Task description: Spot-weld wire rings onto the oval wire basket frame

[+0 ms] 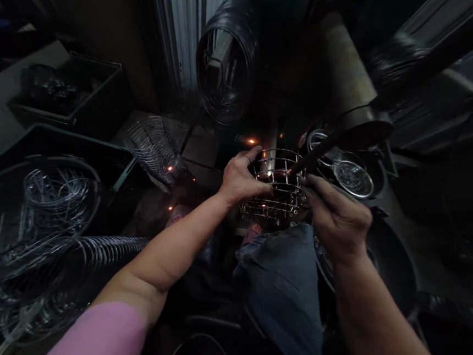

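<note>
A round wire basket (278, 184), made of metal rings and uprights with small loops along its lower edge, is held up above my knees. On its left side my left hand (242, 178) is closed, thumb and fingers gripping the wires. My right hand (339, 210) is closed at the basket's right side, its fingertips at the rim and partly hidden. A pale upright rod (270, 151) shows inside the basket, and a dark bar (315, 153) reaches it from the right. Bright sparks glow around the basket and left of it.
A coil of wire (228, 62) hangs beyond the hands. At left stand a wire basket (155, 148), a tub (96, 184) of wire rings and a crate (71, 117). Round wire pieces (353, 175) and a thick cylinder (352, 79) are at right.
</note>
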Available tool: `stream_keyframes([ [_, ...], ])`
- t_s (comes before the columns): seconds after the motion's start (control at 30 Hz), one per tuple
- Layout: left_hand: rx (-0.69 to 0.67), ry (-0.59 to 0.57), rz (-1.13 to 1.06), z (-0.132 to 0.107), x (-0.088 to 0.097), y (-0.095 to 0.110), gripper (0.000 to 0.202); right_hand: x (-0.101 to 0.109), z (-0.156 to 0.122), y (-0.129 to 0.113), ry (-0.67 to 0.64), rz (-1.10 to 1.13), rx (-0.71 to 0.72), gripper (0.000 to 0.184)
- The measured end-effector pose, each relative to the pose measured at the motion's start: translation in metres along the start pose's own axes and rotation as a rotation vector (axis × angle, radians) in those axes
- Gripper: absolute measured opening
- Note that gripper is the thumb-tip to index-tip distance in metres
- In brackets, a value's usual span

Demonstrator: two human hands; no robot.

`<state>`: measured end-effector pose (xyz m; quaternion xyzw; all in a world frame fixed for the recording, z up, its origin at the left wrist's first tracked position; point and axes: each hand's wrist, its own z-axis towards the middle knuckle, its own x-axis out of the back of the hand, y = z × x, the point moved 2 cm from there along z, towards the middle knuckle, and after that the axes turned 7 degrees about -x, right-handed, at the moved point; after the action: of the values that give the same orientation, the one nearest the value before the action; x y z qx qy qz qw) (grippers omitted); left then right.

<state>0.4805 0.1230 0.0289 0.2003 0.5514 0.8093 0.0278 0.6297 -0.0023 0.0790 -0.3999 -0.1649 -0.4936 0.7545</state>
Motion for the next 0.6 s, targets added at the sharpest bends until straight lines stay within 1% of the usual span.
stream_keyframes([
  [0.03, 0.011, 0.010, 0.003, 0.003, 0.000, -0.001, 0.100, 0.003, -0.006, 0.001, 0.050, 0.012, -0.063, 0.026],
  [0.1, 0.019, 0.019, -0.002, 0.010, 0.000, -0.003, 0.100, 0.006, -0.019, 0.003, 0.072, 0.033, -0.153, 0.028],
  [0.2, 0.030, 0.032, 0.005, 0.014, -0.001, -0.002, 0.101, 0.003, -0.040, 0.010, 0.015, 0.065, -0.240, 0.027],
  [0.3, 0.037, 0.036, 0.008, 0.011, 0.000, -0.001, 0.102, -0.002, -0.060, 0.018, -0.044, 0.084, -0.337, 0.025],
  [0.4, 0.023, -0.015, -0.060, 0.011, 0.007, -0.006, 0.102, -0.001, -0.074, 0.027, -0.072, 0.095, -0.447, 0.029],
  [0.47, 0.038, -0.072, -0.187, 0.014, 0.014, -0.012, 0.089, 0.003, -0.074, 0.035, -0.042, 0.089, -0.501, 0.033],
  [0.5, 0.060, -0.087, -0.261, 0.017, 0.018, -0.016, 0.077, 0.004, -0.070, 0.041, -0.024, 0.077, -0.512, 0.035],
  [0.53, 0.086, -0.087, -0.319, 0.020, 0.021, -0.021, 0.063, 0.004, -0.062, 0.047, -0.009, 0.057, -0.506, 0.035],
  [0.6, 0.116, -0.058, -0.354, 0.029, 0.026, -0.027, 0.039, 0.000, -0.036, 0.063, -0.002, -0.005, -0.449, 0.033],
])
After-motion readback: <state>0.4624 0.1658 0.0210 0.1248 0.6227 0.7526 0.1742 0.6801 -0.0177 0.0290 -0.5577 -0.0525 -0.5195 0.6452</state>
